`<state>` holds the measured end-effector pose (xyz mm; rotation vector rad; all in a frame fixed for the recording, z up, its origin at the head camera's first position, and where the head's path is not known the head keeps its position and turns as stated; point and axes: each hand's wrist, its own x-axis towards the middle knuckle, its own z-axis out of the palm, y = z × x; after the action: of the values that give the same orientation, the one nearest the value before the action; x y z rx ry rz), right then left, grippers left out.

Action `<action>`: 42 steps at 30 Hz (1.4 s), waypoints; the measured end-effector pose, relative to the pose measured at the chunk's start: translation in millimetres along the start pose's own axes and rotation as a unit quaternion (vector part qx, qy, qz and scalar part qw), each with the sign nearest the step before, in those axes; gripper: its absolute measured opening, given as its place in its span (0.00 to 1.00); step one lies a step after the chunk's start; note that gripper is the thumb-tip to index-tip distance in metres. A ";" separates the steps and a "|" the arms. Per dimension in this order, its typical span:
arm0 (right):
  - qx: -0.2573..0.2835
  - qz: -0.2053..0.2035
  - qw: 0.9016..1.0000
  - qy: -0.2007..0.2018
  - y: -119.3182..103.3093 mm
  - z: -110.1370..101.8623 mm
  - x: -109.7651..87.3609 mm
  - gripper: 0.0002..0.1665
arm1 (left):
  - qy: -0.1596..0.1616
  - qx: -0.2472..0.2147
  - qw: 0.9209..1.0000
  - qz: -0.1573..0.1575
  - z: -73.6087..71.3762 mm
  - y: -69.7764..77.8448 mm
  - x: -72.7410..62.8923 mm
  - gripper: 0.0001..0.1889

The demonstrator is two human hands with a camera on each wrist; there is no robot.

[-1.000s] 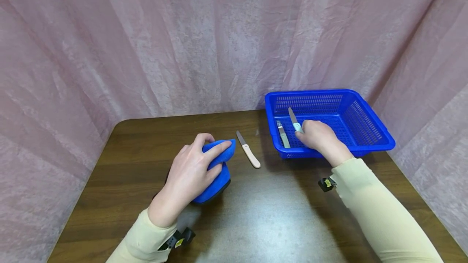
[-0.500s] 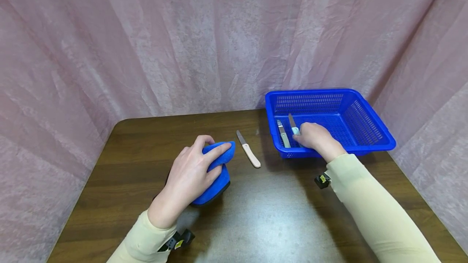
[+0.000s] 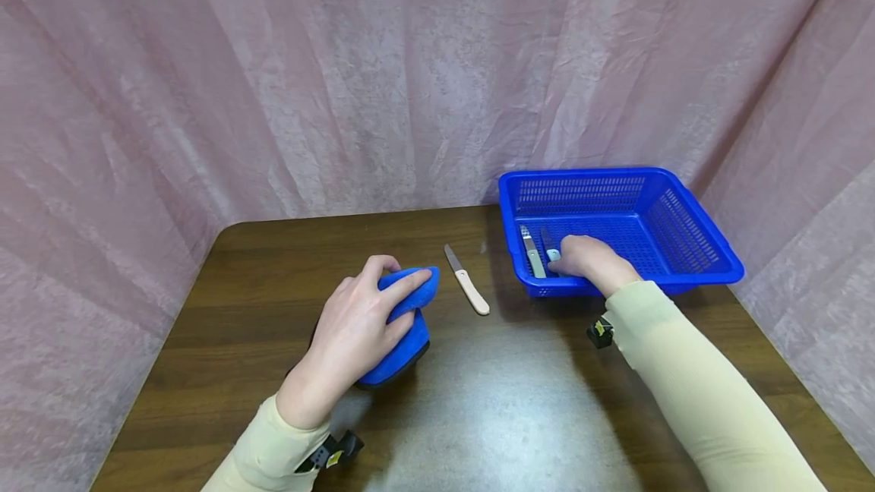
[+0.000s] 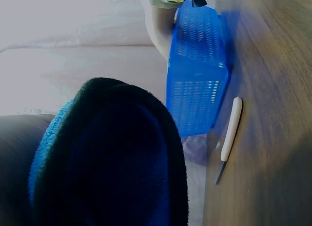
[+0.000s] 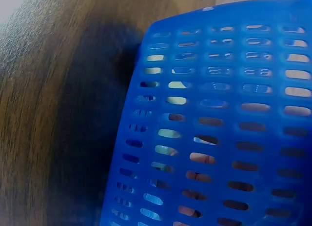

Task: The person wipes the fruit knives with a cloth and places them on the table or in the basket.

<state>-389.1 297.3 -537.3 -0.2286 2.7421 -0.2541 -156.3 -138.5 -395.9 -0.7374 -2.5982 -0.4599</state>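
My left hand (image 3: 358, 325) grips a folded blue cloth (image 3: 403, 348) with a dark edge, above the table. In the left wrist view the cloth (image 4: 122, 157) fills much of the foreground. Inside the blue basket (image 3: 734, 268), my right hand (image 3: 591, 260) pinches a knife with a light blue handle (image 3: 552, 253); its blade points to the back. Left of it in the basket lies a knife with a pale green handle (image 3: 535, 258). A knife with a cream handle (image 3: 472, 293) lies on the table between the left hand and the basket. The basket's wall (image 5: 234, 138) mostly hides the right fingers in the right wrist view.
The brown wooden table (image 3: 239, 287) carries the basket at its back right. Behind and beside the table hang pink curtains (image 3: 410, 82).
My right hand has moved left and down inside the basket, bringing the light blue-handled knife lower, beside the green-handled one. The left hand and cloth have barely moved.
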 end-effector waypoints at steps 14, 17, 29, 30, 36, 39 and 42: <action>-0.020 0.046 0.999 -0.009 -90.9 -63.4 -109.6 0.22 | 0.000 -0.001 1.000 -0.001 0.4 0.3 -0.7 0.28; -0.030 0.051 0.998 0.015 -94.0 -64.7 -112.2 0.24 | 0.001 0.001 1.000 -0.002 -0.3 -0.1 -1.2 0.28; 0.015 -0.026 0.958 0.286 -110.9 -63.8 -127.4 0.18 | -0.004 0.000 1.000 -0.007 1.3 -1.8 -2.9 0.29; 0.019 -0.034 0.952 0.302 -113.5 -63.4 -129.5 0.17 | -0.003 0.000 1.000 -0.007 1.6 -1.8 -2.9 0.29; 0.035 -0.083 0.931 0.353 -133.1 -59.5 -143.5 0.15 | -0.006 0.000 1.000 -0.008 2.0 -2.4 -3.5 0.29; 0.034 -0.101 0.925 0.364 -142.4 -56.7 -150.5 0.16 | -0.009 0.000 1.000 -0.010 1.8 -2.8 -3.8 0.29; 0.028 -0.119 0.919 0.374 -151.2 -53.0 -158.8 0.15 | -0.012 0.000 1.000 -0.012 1.5 -3.3 -4.0 0.29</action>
<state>-245.0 188.8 -401.8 -0.5471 3.4522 -0.5893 -155.4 -142.3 -399.6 -0.7184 -2.6320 -0.4617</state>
